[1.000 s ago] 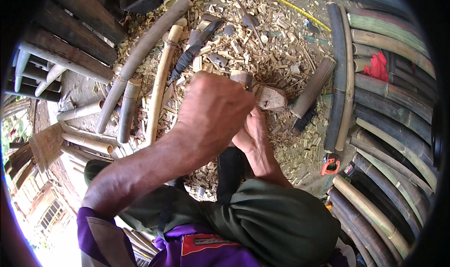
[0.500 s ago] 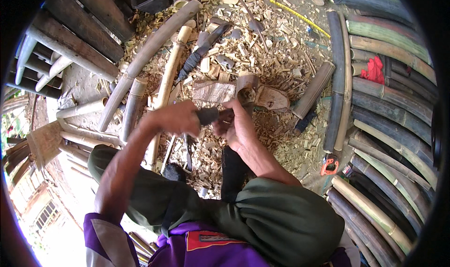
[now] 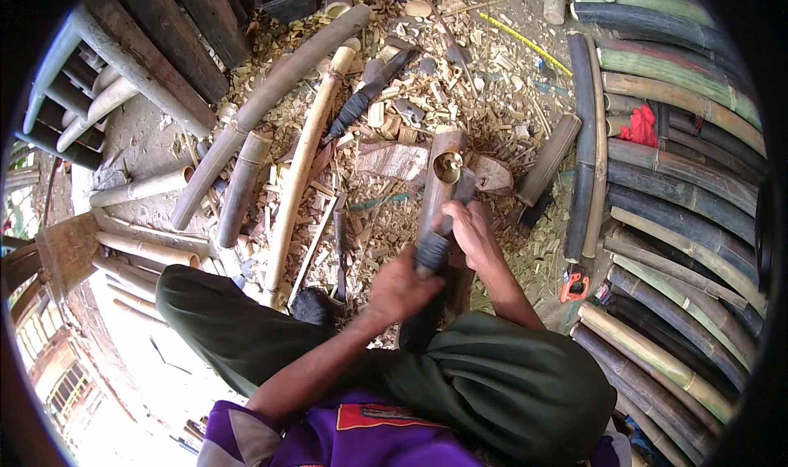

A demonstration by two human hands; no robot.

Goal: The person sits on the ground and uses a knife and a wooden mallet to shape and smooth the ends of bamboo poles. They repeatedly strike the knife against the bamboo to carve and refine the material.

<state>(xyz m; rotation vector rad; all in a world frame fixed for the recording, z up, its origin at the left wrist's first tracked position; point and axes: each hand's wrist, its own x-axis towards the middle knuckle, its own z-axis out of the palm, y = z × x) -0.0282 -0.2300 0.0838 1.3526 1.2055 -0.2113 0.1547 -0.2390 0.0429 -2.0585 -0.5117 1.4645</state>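
A bamboo tube (image 3: pixel 434 198) with a cut opening at its far part lies lengthwise in front of me, across a rough wooden block (image 3: pixel 392 161). My left hand (image 3: pixel 400 288) is closed round the dark wrapped handle of a knife (image 3: pixel 432 252). The blade, blurred, points away from me beside the tube's opening. My right hand (image 3: pixel 472 235) is closed at the blade's base, against the tube's right side; some of its fingers are hidden.
Wood chips cover the ground. A second wrapped-handled blade (image 3: pixel 361 102) lies beyond, left of a yellow measuring tape (image 3: pixel 525 43). Long bamboo poles (image 3: pixel 308 171) lie at left, stacked bamboo (image 3: pixel 681 163) at right. An orange-handled tool (image 3: pixel 574 286) rests near the stack.
The knife has swung from crosswise to pointing away from me, toward the tube's opening. My left hand has come nearer and rightward; my right hand has shifted right.
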